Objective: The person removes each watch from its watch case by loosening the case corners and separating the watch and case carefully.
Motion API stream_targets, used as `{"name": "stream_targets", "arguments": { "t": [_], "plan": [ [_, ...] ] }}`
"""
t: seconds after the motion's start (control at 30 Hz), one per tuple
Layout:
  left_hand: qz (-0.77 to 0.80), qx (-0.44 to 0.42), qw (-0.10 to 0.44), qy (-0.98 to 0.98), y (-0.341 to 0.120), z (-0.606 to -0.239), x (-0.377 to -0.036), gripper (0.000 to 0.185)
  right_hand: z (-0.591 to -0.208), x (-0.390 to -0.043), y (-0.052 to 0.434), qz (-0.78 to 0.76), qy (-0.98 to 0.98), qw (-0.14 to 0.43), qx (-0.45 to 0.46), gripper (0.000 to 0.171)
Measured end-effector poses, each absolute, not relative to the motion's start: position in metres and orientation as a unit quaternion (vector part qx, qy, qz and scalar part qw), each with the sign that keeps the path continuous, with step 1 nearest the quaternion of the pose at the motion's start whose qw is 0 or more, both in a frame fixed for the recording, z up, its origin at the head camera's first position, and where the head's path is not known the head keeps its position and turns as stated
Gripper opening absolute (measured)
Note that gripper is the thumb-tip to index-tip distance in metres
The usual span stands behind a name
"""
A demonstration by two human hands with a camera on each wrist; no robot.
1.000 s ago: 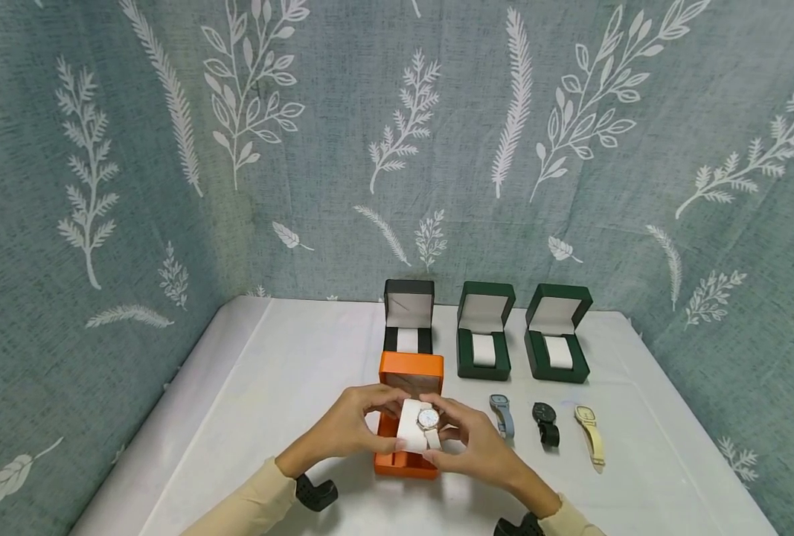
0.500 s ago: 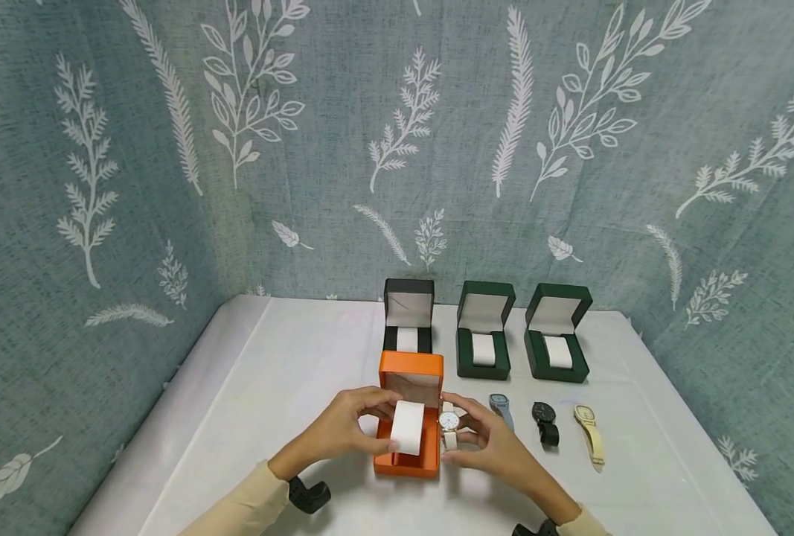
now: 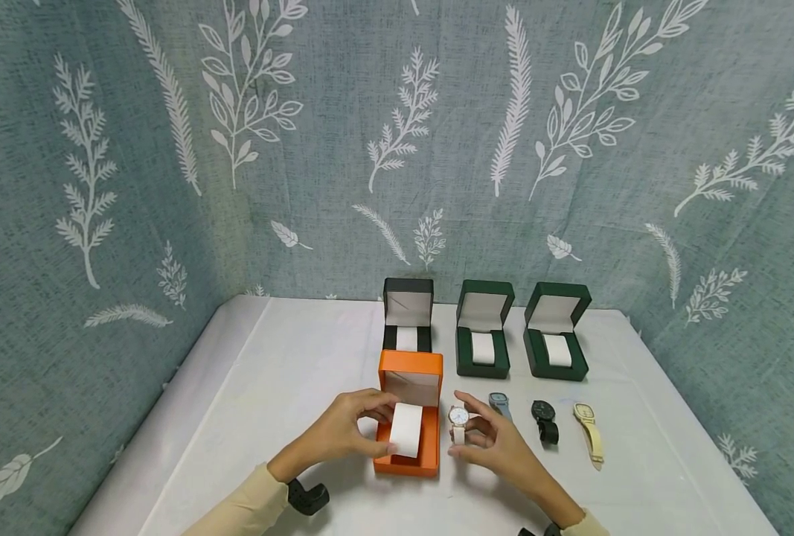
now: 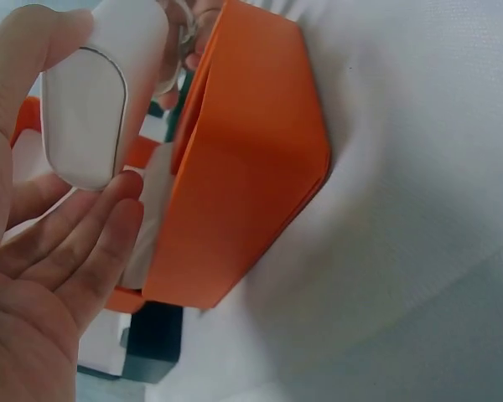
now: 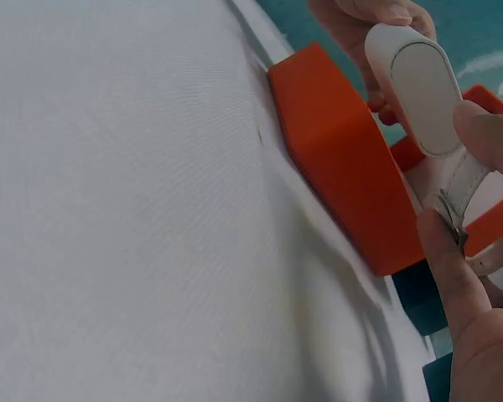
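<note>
My left hand holds a white watch cushion by its ends, thumb at the near end and fingers at the far one. The cushion is tilted over an orange watch box whose lid stands raised; in the left wrist view its smooth oval side shows. Just right of the box, my right hand pinches a white-strapped watch with a round pale dial between thumb and fingers. In the right wrist view the strap's buckle lies against the fingers.
Behind the orange box stands a black watch box, with two green watch boxes to its right, all with lids up and white cushions inside. A blue watch, a black watch and a yellow watch lie on the white-covered table.
The white-strapped watch has come off the cushion and moved right with my right hand. My left hand keeps the bare cushion over the orange box, slightly further left.
</note>
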State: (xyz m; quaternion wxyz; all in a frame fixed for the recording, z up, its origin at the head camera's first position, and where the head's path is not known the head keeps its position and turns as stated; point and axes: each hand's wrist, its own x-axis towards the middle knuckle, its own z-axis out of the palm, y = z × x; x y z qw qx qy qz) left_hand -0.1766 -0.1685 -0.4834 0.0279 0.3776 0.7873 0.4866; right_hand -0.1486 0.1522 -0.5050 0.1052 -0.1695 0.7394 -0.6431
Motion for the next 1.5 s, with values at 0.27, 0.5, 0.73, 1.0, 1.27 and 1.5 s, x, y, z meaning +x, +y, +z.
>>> {"name": "stream_targets", "arguments": {
  "t": [0.27, 0.5, 0.73, 1.0, 1.27, 1.5],
  "plan": [
    [0.484, 0.372, 0.032, 0.791, -0.169, -0.483, -0.176, 0.063, -0.508, -0.150, 0.150, -0.640, 0.749, 0.101, -0.134, 0.090],
    [0.485, 0.378, 0.035, 0.787, -0.169, -0.482, -0.176, 0.062, -0.511, -0.150, 0.146, -0.618, 0.777, 0.090, -0.072, 0.087],
    [0.485, 0.380, 0.035, 0.787, -0.170, -0.484, -0.176, 0.061, -0.512, -0.149, 0.143, -0.642, 0.760, 0.088, -0.049, 0.084],
    [0.488, 0.371, 0.039, 0.789, -0.171, -0.484, -0.173, 0.060, -0.514, -0.151, 0.138, -0.641, 0.763, 0.073, -0.036, 0.082],
    [0.485, 0.375, 0.037, 0.789, -0.173, -0.486, -0.174, 0.062, -0.515, -0.152, 0.133, -0.616, 0.785, 0.058, -0.026, 0.078],
    [0.480, 0.362, 0.037, 0.798, -0.173, -0.485, -0.173, 0.063, -0.516, -0.155, 0.129, -0.579, 0.815, 0.025, -0.009, 0.069]
  ]
}}
